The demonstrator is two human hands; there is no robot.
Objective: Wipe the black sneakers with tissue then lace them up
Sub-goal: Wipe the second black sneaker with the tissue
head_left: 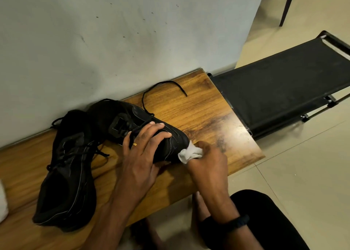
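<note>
Sneaker (138, 113) near right edge of desk (208, 117) | left hand (144, 155) clamped round its upper, prob so it wouldn't slide | right hand (208, 160) pinched bunched tissue (189, 154) on the toe

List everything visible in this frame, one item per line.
held sneaker: 1, black, on bench, toe to the right
other sneaker: 1, black, on bench, to the left
lace: 1 loose end, black, looped on bench behind held sneaker
tissue: 1, white, at held sneaker's toe
bench: 1, brown wood, against wall
rack: 1, black, right of bench
wall: pale grey, behind
floor: beige tiles
wristband: 1, black, right wrist
ring: 1, gold, left hand
left hand: grips held sneaker
right hand: holds tissue
</note>
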